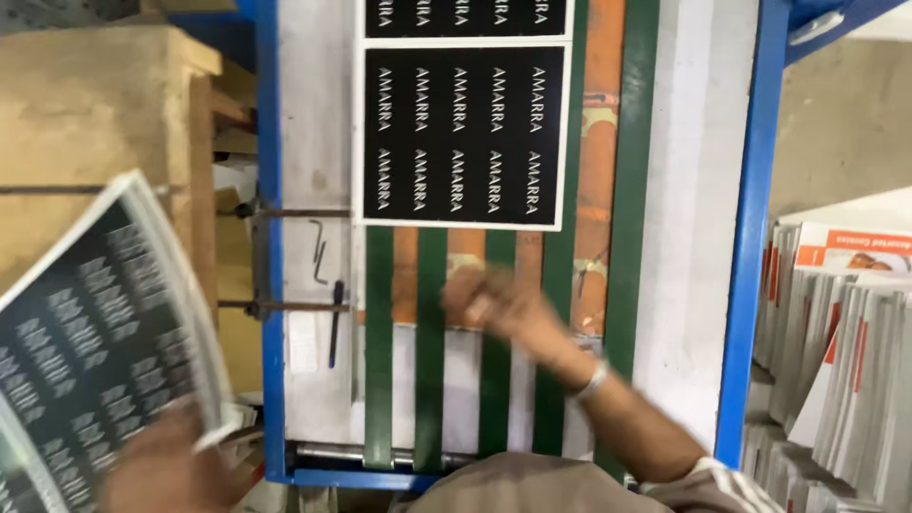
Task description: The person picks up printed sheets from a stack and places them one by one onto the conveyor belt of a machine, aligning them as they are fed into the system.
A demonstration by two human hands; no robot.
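The left hand [157, 470], at the lower left edge of view, has its grip closed on the bottom edge of a black printed sheet [90, 332], a bowed, white-bordered card covered with rows of small pale lettering, held off to the left of the machine. The right hand [494, 299] is blurred over the green belts [432, 332] just below a second black sheet [464, 133] lying flat on the conveyor; whether its grip is open or closed cannot be told. Stacks of white and orange cartons [836, 351] stand on edge at the right, beyond the blue frame rail [750, 247].
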